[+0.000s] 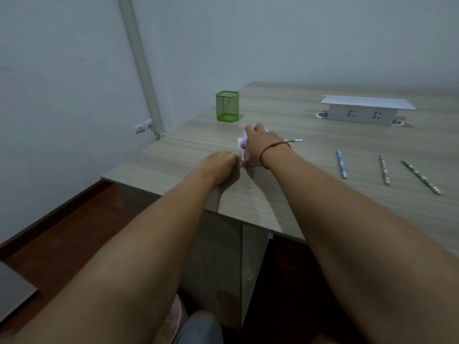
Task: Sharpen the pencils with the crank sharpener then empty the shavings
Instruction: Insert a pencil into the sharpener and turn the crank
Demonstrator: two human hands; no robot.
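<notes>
Sharpener point(242, 147) mostly behind hands, crank perhaps blurred

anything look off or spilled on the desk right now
Nothing stands out. No shavings show on the desk; three pencils lie loose to the right, and the green mesh cup stands upright.

Pale grey-blue walls point(62, 70) w/ corner pipe point(139, 65), red-brown wood floor point(74, 234), light woodgrain desk point(285, 194), dim light.
</notes>
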